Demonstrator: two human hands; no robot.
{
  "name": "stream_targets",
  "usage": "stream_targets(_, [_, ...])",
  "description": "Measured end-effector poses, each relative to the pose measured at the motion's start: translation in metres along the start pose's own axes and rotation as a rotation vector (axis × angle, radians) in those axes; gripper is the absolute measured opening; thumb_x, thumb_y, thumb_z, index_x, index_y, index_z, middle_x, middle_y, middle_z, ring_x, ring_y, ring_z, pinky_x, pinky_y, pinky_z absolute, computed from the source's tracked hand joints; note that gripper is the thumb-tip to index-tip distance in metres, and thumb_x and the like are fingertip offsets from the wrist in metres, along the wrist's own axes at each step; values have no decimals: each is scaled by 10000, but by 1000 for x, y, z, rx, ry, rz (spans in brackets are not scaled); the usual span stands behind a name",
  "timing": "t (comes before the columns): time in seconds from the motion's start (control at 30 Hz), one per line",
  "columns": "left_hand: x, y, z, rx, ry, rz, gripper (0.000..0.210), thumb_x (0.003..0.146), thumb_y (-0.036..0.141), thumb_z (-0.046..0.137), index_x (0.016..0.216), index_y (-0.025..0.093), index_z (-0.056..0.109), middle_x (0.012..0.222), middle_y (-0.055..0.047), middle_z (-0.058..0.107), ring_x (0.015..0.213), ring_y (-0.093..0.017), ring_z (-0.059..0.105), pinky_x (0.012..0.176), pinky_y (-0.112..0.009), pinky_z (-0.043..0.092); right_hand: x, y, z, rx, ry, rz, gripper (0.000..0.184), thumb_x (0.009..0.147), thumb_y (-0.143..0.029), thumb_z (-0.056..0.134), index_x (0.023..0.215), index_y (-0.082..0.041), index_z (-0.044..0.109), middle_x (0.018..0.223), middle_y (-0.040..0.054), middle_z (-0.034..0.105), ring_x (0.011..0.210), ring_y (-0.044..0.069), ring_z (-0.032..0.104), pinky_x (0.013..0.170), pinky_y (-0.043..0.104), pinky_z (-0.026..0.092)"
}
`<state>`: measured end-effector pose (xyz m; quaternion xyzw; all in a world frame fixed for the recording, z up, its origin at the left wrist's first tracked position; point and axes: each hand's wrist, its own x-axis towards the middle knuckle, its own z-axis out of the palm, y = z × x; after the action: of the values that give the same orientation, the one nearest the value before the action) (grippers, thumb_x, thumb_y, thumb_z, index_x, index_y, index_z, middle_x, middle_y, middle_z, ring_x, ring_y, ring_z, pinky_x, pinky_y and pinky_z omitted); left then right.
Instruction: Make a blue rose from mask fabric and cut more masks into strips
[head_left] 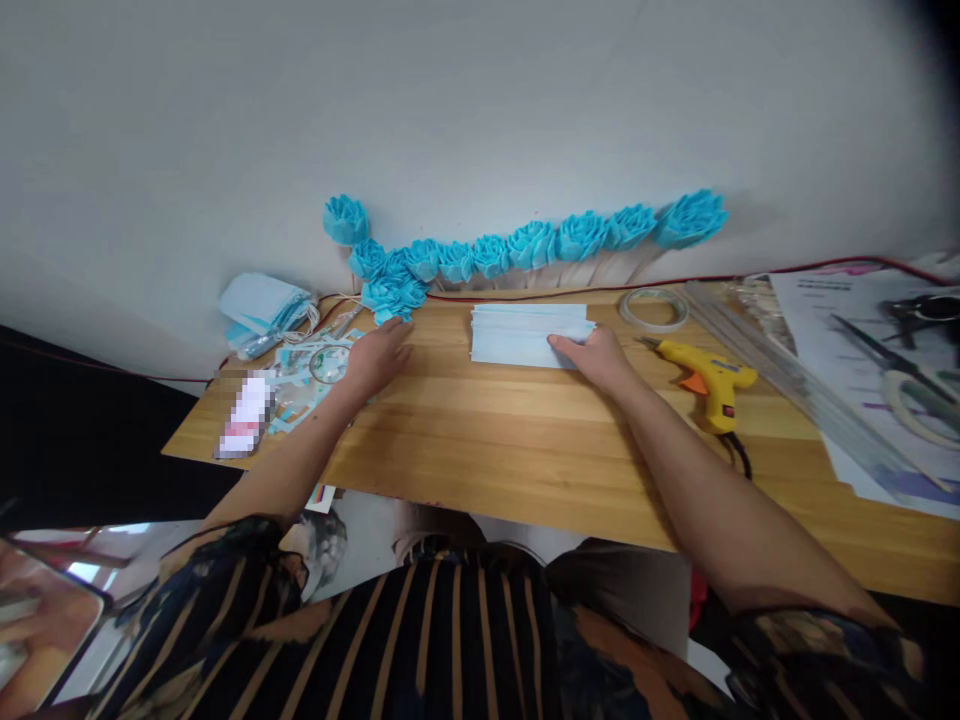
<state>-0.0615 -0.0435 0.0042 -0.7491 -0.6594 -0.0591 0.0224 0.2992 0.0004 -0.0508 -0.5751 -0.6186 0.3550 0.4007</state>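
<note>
My right hand (592, 352) grips the right end of a pleated light-blue face mask (517, 335), thumb on top and fingers hidden beneath. The mask lies flat on the wooden table (480, 430); whether it is one layer or a small stack I cannot tell. My left hand (379, 355) has its fingers stretched out, holding nothing visible. Its fingertips are close to a bunch of blue mask-fabric flowers (394, 290); whether they touch is unclear. Beside that wrist lie blue scraps and clear plastic (300, 385) with a tape roll (328, 364).
Blue flowers (532, 245) line the wall. More masks (266, 303) are piled at the back left, near a blurred-out item (244, 415). On the right are a yellow glue gun (709, 375), a tape roll (654, 312), clear glue sticks (787, 390), papers (817, 300) and scissors (900, 370).
</note>
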Motion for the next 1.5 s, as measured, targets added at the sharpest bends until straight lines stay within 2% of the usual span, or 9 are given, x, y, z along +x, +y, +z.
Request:
stream_targets(0.17, [6, -9, -8, -75, 153, -17, 465, 935, 301, 512, 1382, 214, 602, 1553, -123, 488, 1355, -335, 532, 1132, -488, 416, -1, -1, -1, -20, 10, 5, 241, 745, -363, 716, 868, -163, 767, 954, 99, 799, 924, 303, 739, 867, 392, 578])
stream_targets(0.33, [15, -18, -15, -140, 171, -39, 462, 915, 306, 530, 1356, 203, 623, 1543, -127, 501, 1379, -334, 512, 1154, -492, 396, -1, 3, -1, -14, 12, -12, 267, 728, -407, 716, 848, -175, 773, 896, 96, 801, 871, 294, 741, 802, 378, 589])
stream_targets(0.57, [34, -28, -30, -158, 338, -66, 459, 917, 307, 493, 1346, 213, 628, 1570, -111, 466, 1374, -335, 514, 1162, -475, 383, -1, 2, -1, -90, 2, 36, 307, 728, -457, 692, 808, -166, 748, 821, 100, 781, 806, 289, 731, 783, 389, 579])
stream_targets(0.7, [42, -33, -33, -141, 343, -76, 441, 918, 309, 488, 1323, 217, 640, 1567, -111, 470, 1366, -342, 524, 1148, -483, 403, -1, 1, -2, -103, 7, 40, 316, 727, -465, 692, 809, -164, 739, 820, 95, 779, 792, 284, 731, 766, 379, 581])
stream_targets(0.9, [58, -34, -48, -198, 489, -17, 449, 954, 367, 481, 1378, 259, 584, 1576, -81, 461, 1464, -308, 423, 1214, -454, 356, -2, -2, -3, -89, -9, 35, 291, 735, -438, 689, 832, -168, 742, 851, 83, 783, 831, 279, 732, 793, 373, 587])
stream_targets(1.13, [79, -39, -60, -236, 564, -28, 462, 951, 370, 487, 1400, 291, 564, 1557, -55, 483, 1469, -281, 412, 1238, -436, 336, -4, -6, -4, -78, -16, 70, 291, 743, -432, 692, 837, -160, 740, 869, 95, 784, 823, 283, 733, 787, 384, 595])
stream_targets(1.2, [78, -33, -57, -230, 534, -6, 461, 954, 352, 472, 1402, 294, 564, 1569, -48, 470, 1464, -282, 420, 1219, -429, 357, -4, -4, -3, -76, -12, 63, 293, 740, -442, 693, 829, -167, 738, 870, 98, 785, 824, 296, 734, 808, 407, 596])
stream_targets(1.37, [78, -11, -37, -115, 296, 58, 515, 918, 217, 404, 1407, 215, 570, 1502, -102, 548, 1374, -308, 522, 1152, -469, 405, -4, -1, -2, -33, -3, 24, 341, 734, -440, 688, 909, -152, 744, 965, 115, 794, 914, 317, 739, 871, 434, 583])
stream_targets(1.5, [86, -2, -29, -22, 206, -8, 541, 886, 166, 420, 1404, 193, 570, 1385, -130, 645, 1247, -326, 613, 1054, -454, 467, -4, -1, -2, -30, -15, 19, 334, 746, -424, 677, 905, -138, 748, 951, 114, 795, 918, 307, 741, 890, 436, 576])
